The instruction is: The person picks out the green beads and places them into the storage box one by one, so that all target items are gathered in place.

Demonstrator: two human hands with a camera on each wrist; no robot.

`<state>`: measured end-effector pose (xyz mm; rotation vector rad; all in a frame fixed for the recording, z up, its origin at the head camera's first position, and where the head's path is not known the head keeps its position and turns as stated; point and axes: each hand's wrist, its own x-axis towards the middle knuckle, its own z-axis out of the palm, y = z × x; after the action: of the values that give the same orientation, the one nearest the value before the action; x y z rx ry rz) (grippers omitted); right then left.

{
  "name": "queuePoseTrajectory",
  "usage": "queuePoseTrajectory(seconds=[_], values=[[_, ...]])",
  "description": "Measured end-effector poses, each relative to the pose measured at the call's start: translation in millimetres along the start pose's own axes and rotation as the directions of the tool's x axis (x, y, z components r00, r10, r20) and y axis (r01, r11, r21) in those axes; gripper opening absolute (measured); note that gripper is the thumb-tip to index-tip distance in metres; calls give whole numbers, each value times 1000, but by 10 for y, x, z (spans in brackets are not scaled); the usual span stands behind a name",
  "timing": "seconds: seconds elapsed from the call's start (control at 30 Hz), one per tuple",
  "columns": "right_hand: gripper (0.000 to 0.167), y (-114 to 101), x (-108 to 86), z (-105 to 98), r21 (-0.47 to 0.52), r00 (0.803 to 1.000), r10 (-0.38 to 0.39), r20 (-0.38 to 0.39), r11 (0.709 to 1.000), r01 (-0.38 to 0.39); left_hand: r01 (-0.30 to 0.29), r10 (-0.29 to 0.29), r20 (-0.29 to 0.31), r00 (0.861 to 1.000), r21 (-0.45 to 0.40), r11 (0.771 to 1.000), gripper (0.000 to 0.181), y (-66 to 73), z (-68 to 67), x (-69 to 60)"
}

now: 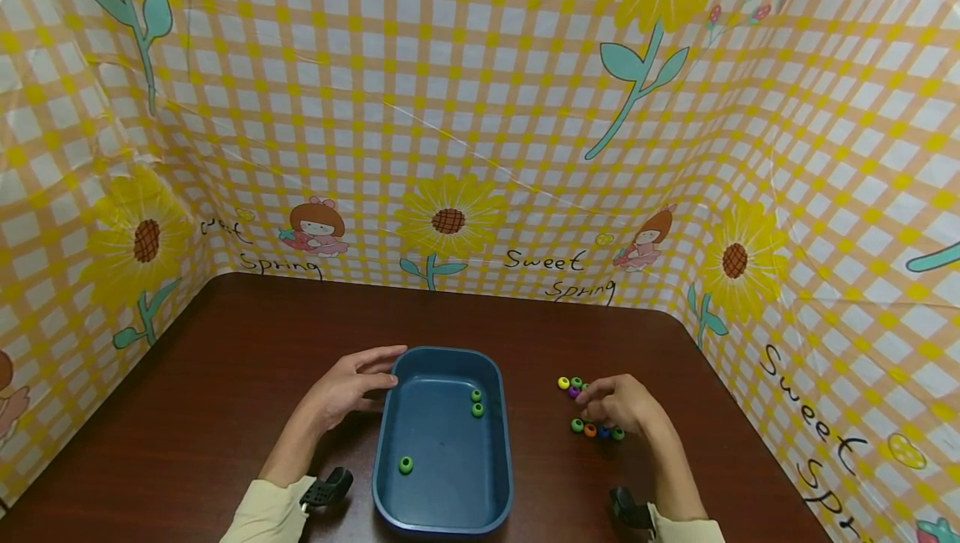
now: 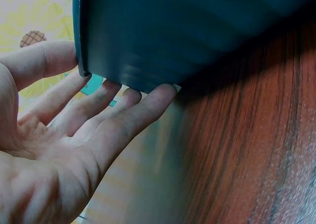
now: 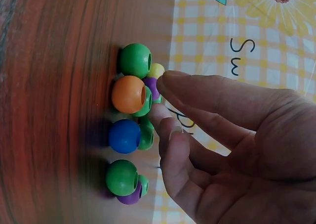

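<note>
A blue tray [image 1: 442,518] lies on the table with several green beads [image 1: 406,465] inside. My left hand [image 1: 341,389] is at its upper left side, fingertips touching the outer wall; the left wrist view shows that hand [image 2: 64,135] with extended fingers against the tray [image 2: 163,36]. To the tray's right, my right hand [image 1: 622,405] is over a loose group of beads, partly hiding them. In the right wrist view its fingers [image 3: 177,150] are bent loosely beside a green bead [image 3: 134,61], an orange bead [image 3: 127,94] and a blue bead [image 3: 124,136]; no bead shows held between them.
The dark brown table [image 1: 285,318] is bordered by a yellow checked cloth [image 1: 480,126] at the back and both sides. Bare table lies between the tray and the loose beads. Black straps with cameras [image 1: 327,489] are on both wrists.
</note>
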<state>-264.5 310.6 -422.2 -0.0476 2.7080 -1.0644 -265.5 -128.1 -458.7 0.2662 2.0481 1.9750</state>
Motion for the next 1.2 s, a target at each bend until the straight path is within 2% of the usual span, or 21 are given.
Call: queuePoseTrajectory(seconds=[0.27,1.0,1.2], values=[[22,34,11,3,-13,1000,25,9,1000,-25,-7,7,4,1000,3,1000,52,0,-1,-7],[18,-9,30,69,-65,997,71,-18,995,-72,4,-4,-9,1000,8,1000,51,5,5,-8],[18,-45,16,79,-82,998,43,-37,996,-46,3,-3,-9,1000,7,1000,51,8,4,-8]])
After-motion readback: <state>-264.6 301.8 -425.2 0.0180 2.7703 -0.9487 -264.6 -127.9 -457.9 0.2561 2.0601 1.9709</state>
